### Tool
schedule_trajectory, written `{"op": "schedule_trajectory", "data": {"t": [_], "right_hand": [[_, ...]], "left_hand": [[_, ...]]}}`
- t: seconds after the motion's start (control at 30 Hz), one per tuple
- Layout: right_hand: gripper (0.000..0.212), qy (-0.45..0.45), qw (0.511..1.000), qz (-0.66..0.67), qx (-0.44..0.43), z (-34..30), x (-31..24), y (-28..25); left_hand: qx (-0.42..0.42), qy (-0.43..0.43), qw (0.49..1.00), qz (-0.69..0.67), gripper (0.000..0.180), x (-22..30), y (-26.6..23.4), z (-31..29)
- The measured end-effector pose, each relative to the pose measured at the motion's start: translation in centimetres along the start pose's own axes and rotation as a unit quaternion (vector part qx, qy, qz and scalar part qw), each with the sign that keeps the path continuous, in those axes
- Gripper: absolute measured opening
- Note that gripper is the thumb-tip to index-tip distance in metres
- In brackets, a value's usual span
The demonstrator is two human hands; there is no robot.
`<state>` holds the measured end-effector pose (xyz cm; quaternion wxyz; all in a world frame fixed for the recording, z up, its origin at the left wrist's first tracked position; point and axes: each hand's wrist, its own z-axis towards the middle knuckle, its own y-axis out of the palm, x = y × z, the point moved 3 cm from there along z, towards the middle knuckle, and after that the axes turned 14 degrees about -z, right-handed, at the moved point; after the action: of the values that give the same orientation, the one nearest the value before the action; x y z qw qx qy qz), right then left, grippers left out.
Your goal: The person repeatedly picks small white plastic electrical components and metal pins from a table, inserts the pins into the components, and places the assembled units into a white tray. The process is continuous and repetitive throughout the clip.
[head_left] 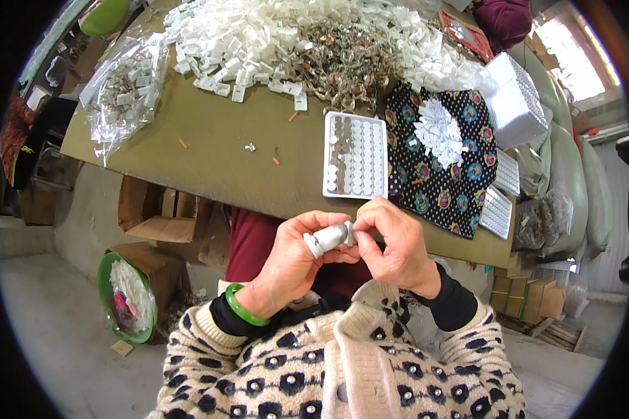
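Observation:
In front of my body, my left hand (284,256) is closed around a small silvery-white cylindrical piece (328,240) with a flared white end. My right hand (396,243) pinches at the other end of it, where a small white part (349,232) shows between the fingertips. Just beyond the hands, a white tray (355,195) with rows of round cups lies on the table; its left columns hold dark and white round pieces. Right of the tray, a heap of small white slips (439,133) rests on a black patterned cloth (416,199).
A large pile of white plastic pieces (237,42) and a heap of clear-brown parts (346,63) cover the table's far side. At left lies a clear plastic bag (126,91). Stacked white trays (514,101) stand at right. Below left are a cardboard box (164,227) and green basket (107,293).

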<state>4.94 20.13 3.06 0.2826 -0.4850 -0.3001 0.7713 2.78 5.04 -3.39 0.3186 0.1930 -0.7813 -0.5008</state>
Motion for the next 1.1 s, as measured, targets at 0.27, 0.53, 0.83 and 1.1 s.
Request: {"op": "schedule_trajectory", "data": {"t": [0.27,0.53,0.83,1.1], "right_hand": [[0.01,-0.02,0.993,0.008,-0.112,2.6,0.3,-0.9],[0.007,-0.04,0.975,-0.208,0.074,13.5,6.4,-1.3],[0.013,0.044,0.966,-0.25,0.041,18.3,10.5,0.9],[0.011,0.196,0.975,-0.062,0.087,18.3,12.8,-3.5]], "left_hand": [[-0.029,-0.002,0.999,-0.013,0.021,0.8,0.3,-0.1],[-0.026,0.037,0.998,-0.044,0.02,3.2,-0.3,1.2],[0.02,0.085,0.996,0.026,0.016,5.0,-0.8,1.9],[0.001,0.092,0.995,0.035,0.018,4.9,-1.6,1.9]]}}
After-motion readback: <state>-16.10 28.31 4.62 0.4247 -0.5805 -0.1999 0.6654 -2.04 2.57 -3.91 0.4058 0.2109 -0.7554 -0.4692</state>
